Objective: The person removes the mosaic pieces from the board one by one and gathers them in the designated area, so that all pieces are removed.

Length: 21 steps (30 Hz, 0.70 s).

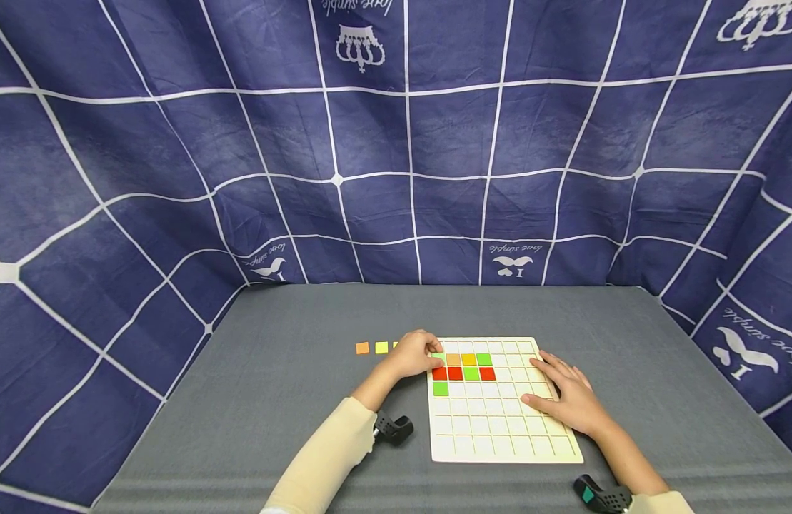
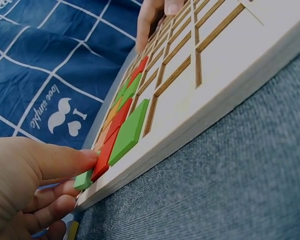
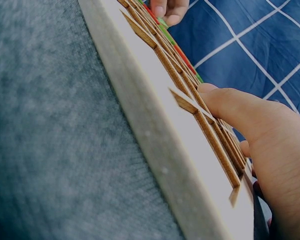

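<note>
A pale wooden grid board (image 1: 508, 446) lies flat on the grey table. At the left end of its upper tile row, my left hand (image 1: 411, 355) pinches a green tile (image 2: 83, 179) between thumb and fingers; that tile is partly hidden by them. Orange, yellow-orange and green tiles continue this row. Below it come red tiles (image 1: 455, 373) and a green one, with another green tile (image 1: 440, 389) alone underneath. Along the board's right side rests my right hand (image 1: 572, 400), fingers spread, thumb on the grid.
Left of the board, an orange tile (image 1: 362, 348) and a yellow tile (image 1: 381, 347) lie on the grey table (image 1: 293, 371). Another yellow tile is mostly covered by my left hand. A blue curtain with white lines (image 1: 447, 135) hangs behind and at both sides.
</note>
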Tool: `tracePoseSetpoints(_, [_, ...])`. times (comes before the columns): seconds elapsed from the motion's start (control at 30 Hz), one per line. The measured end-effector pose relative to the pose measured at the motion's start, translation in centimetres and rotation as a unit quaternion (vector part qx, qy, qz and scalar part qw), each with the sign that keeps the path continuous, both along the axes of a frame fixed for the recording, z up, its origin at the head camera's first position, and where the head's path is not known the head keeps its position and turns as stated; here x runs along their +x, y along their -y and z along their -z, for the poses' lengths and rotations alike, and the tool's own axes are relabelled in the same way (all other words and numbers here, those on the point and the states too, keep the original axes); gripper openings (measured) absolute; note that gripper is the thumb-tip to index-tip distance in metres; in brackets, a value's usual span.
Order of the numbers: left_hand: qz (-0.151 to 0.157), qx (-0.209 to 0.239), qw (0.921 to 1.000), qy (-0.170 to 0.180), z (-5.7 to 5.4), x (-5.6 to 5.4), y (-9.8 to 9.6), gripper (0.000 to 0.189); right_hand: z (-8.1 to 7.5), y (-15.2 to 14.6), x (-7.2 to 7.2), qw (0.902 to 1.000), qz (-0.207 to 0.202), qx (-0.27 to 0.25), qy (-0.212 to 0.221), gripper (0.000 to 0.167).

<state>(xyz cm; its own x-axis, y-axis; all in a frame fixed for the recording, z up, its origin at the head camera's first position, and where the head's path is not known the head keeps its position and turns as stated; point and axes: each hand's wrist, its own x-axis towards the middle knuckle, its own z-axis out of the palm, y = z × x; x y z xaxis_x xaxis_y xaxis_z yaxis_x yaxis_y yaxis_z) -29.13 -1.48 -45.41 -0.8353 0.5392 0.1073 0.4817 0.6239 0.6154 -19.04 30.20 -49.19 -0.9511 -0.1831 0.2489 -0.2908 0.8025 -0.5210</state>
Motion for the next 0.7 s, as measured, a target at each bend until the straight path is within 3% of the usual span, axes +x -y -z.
tracePoseSetpoints(0.23, [0.006, 0.026, 0.9996, 0.001, 0.12, 0.1, 0.25, 0.017, -0.15, 0.07, 0.08, 1.0, 0.001, -0.001, 0.0, 0.078])
tracePoseSetpoints(0.47, [-0.001, 0.067, 0.9973, 0.031, 0.37, 0.06, 0.31, 0.01, -0.34, 0.13, 0.1, 1.0, -0.002, -0.001, -0.006, 0.077])
tracePoseSetpoints(0.7, [-0.001, 0.093, 0.9952, 0.03, 0.52, -0.07, 0.45, 0.008, -0.55, 0.21, 0.16, 1.0, -0.001, 0.002, -0.001, 0.077])
